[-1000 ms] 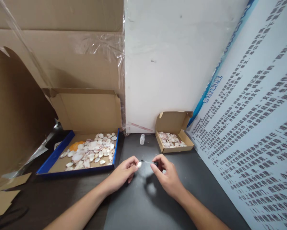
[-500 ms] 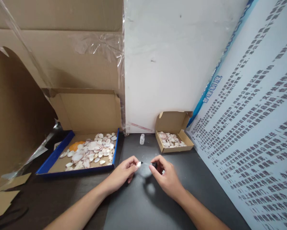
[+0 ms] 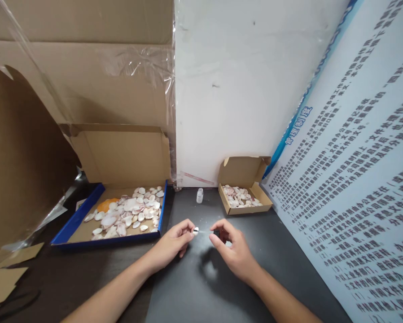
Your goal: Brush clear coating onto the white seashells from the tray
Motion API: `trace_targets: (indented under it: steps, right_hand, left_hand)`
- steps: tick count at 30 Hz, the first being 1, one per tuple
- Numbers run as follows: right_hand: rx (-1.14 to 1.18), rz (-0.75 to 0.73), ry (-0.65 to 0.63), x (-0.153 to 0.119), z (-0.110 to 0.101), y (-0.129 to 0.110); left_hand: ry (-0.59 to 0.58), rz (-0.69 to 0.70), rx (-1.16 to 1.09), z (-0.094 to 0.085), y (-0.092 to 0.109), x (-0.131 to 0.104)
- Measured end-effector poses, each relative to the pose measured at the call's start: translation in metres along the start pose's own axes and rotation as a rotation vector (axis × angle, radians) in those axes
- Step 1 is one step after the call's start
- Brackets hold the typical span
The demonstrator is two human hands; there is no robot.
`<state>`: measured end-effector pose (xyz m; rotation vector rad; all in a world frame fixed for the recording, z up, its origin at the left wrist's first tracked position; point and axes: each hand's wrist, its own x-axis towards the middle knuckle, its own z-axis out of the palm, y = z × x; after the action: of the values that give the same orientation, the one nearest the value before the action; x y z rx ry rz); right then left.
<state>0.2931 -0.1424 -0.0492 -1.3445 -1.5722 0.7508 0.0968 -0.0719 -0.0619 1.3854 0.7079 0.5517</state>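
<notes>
My left hand [image 3: 178,236] pinches a small white seashell [image 3: 196,231] between thumb and fingertips. My right hand [image 3: 229,240] grips the black cap [image 3: 216,233] of a small brush, whose thin pale stem [image 3: 204,232] points left. The dark brush tip lies across the shell and appears to touch it. Beyond both hands a small clear glass bottle [image 3: 199,196] with a white label stands upright with no cap on it.
At left, a blue-edged cardboard box [image 3: 107,242] holds many shells and something orange. A smaller open cardboard box [image 3: 247,209] of shells sits at the back right. A printed board [image 3: 349,179] rises on the right, and cardboard pieces [image 3: 6,282] lie at lower left.
The brush tip has shifted slightly from the shell's right edge onto its face. My right hand has turned a little, while my left hand has hardly moved.
</notes>
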Motion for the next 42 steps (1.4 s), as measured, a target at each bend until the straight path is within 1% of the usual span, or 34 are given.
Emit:
trace_targets:
  steps: [5,9,12,14,18,22,27,31,34,36,39,42]
  right_hand:
    - [-0.003,0.015,0.091,0.0007,0.0008,0.001]
    - [0.037,-0.006,0.04,0.0005,0.0008,0.0017]
    - [-0.03,0.015,0.059,0.0003,0.0007,0.0017]
    - [-0.02,0.011,0.073,0.0005,0.0004,0.0013]
    - [0.03,-0.007,0.027,0.001,0.0003,0.0008]
    - [-0.027,0.015,0.071,0.0014,0.0002,0.0009]
    - [0.025,-0.011,0.024,0.0005,0.0004,0.0004]
    - [-0.02,0.011,0.074,0.0004,0.0003,-0.0012]
    - [0.028,0.002,0.042,0.0003,0.0,-0.0021]
    - [0.014,0.007,0.027,0.0003,0.0,-0.0018]
    - [-0.034,0.018,0.056,0.0006,-0.0001,-0.0003]
    - [-0.002,0.002,0.047,0.0006,0.0,0.001]
  left_hand:
    - [-0.005,0.0,0.008,0.0001,0.0009,0.001]
    - [-0.001,0.0,-0.009,0.0008,0.0019,0.0007]
    - [0.001,-0.006,0.002,0.0014,0.0028,0.0]
    - [0.003,-0.008,0.009,0.0015,0.003,-0.0001]
    - [0.004,-0.005,-0.001,0.0008,0.0023,0.0006]
    - [0.007,-0.011,0.007,0.0005,0.0012,0.0015]
    - [0.002,-0.01,-0.011,0.0008,0.0013,0.0012]
    - [0.002,-0.017,-0.003,0.0011,0.0022,0.0007]
    - [0.003,-0.008,-0.006,0.0011,0.0025,0.0004]
    - [0.006,-0.014,-0.011,0.0012,0.003,0.0002]
    - [0.012,-0.028,-0.002,0.0017,0.0042,0.0]
    - [0.01,-0.02,0.005,0.0019,0.0045,-0.0001]
